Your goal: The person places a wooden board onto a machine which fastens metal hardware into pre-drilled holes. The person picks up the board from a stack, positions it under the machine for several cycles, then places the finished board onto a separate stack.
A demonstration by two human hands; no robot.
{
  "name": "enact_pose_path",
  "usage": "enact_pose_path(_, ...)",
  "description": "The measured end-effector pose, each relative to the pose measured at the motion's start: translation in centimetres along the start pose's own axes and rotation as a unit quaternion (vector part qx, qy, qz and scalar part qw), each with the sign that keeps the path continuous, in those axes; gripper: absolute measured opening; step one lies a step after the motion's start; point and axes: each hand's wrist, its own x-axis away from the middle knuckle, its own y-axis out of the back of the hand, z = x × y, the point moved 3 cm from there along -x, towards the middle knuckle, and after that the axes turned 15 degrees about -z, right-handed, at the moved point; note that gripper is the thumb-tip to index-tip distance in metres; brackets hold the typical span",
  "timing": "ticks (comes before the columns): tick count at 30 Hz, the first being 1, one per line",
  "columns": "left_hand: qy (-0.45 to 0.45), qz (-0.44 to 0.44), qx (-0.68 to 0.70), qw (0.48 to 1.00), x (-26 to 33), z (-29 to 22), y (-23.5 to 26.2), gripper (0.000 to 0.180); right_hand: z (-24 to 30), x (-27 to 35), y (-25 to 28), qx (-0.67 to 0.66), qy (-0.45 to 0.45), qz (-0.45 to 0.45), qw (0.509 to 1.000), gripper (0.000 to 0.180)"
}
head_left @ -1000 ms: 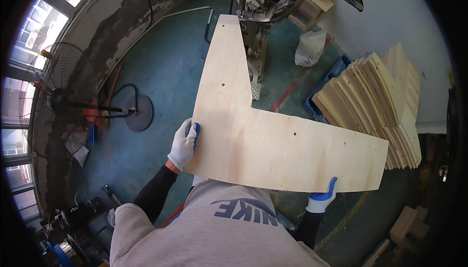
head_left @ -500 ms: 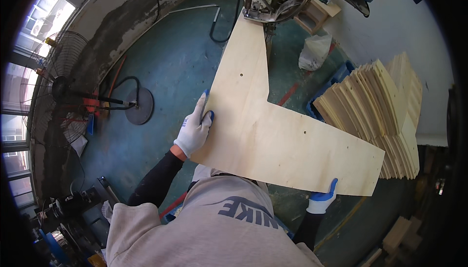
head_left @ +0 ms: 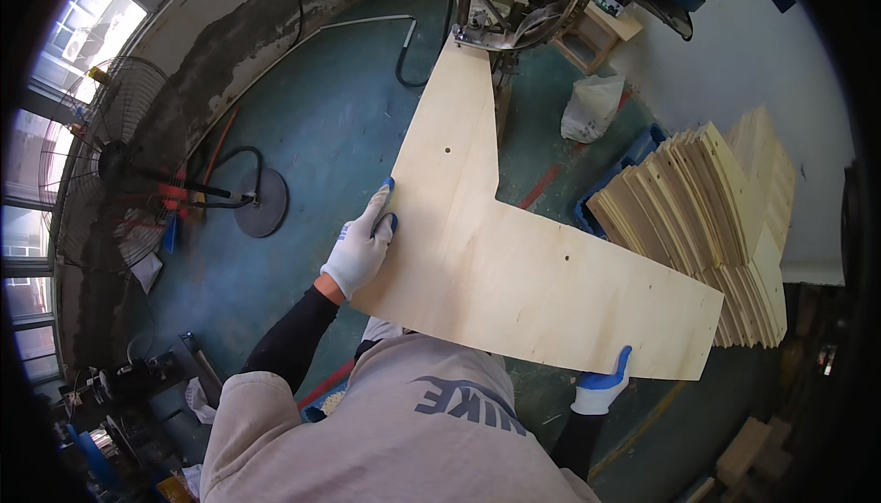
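A large L-shaped plywood panel (head_left: 477, 255), pale and dotted with a few small holes, lies across in front of my body. Its narrow far end sits under the head of a machine (head_left: 496, 21). My left hand (head_left: 360, 244), in a white glove with blue fingertips, grips the panel's left edge near the corner. At the near right edge my right hand (head_left: 603, 385), gloved the same way, holds the panel with its thumb on top; the other fingers are hidden beneath.
A stack of similar plywood panels (head_left: 684, 218) stands at the right, beside a blue crate (head_left: 633, 150). A white bag (head_left: 592, 108) lies beyond it. A standing fan (head_left: 115, 163) with a round base is at the left. Wood blocks (head_left: 745, 448) lie lower right.
The panel has shifted slightly toward me and to the left, its far end sliding back a little at the machine. Both hands keep their grip and move with it.
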Motion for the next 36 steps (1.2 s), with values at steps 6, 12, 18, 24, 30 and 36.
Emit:
enact_pose_path(6, 0.035, 0.007, -0.004, 0.999, 0.4, -0.6, 0.1, 0.053, 0.3, 0.0, -1.6, 0.009, 0.013, 0.01, 1.0, 0.052)
enact_pose_path(12, 0.006, -0.027, 0.025, 0.999, 0.4, -0.6, -0.3, 0.054, 0.7, -1.0, -1.0, 0.016, 0.06, -0.003, 0.998, 0.054)
enact_pose_path(18, -0.004, -0.053, 0.032, 0.998, -2.0, -2.4, 0.5, 0.054, 1.0, -0.3, -5.3, -0.007, 0.033, 0.017, 0.999, 0.054)
enact_pose_path(24, 0.013, -0.042, 0.028, 0.999, -13.4, -1.2, -1.2, 0.054, -1.5, -7.6, -12.2, -0.042, 0.027, 0.057, 0.997, 0.052)
enact_pose_path(30, 0.031, -0.022, -0.003, 0.999, -21.4, 0.0, -2.4, 0.053, -3.0, -12.3, -17.4, -0.062, 0.042, 0.038, 0.996, 0.052)
enact_pose_path(36, 0.044, 0.03, -0.015, 0.998, -22.4, -0.1, -2.3, 0.055, -2.8, -12.7, -17.6, -0.041, 0.039, 0.036, 0.998, 0.048)
